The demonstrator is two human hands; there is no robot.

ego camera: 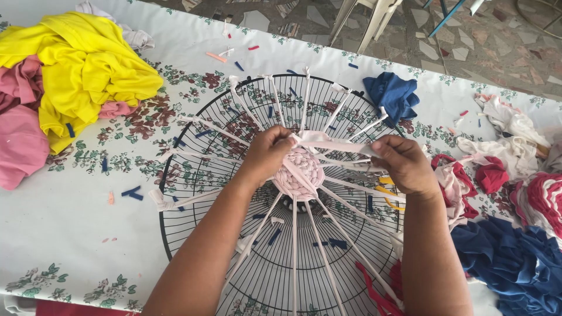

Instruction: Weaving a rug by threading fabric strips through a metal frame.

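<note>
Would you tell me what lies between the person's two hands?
In the head view, a taut pale fabric strip spans from the left hand to the right hand.

Table (70, 234) under white floral cloth. On it: round black wire grille (193, 246), yellow and pink cloth heap (70, 76), blue cloth (393, 93), fabric scraps (515, 193) at right.

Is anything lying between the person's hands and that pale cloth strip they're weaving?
Nothing visible: both the left hand and right hand already pinch the pale pink fabric strip, stretched above the round woven centre.
</note>
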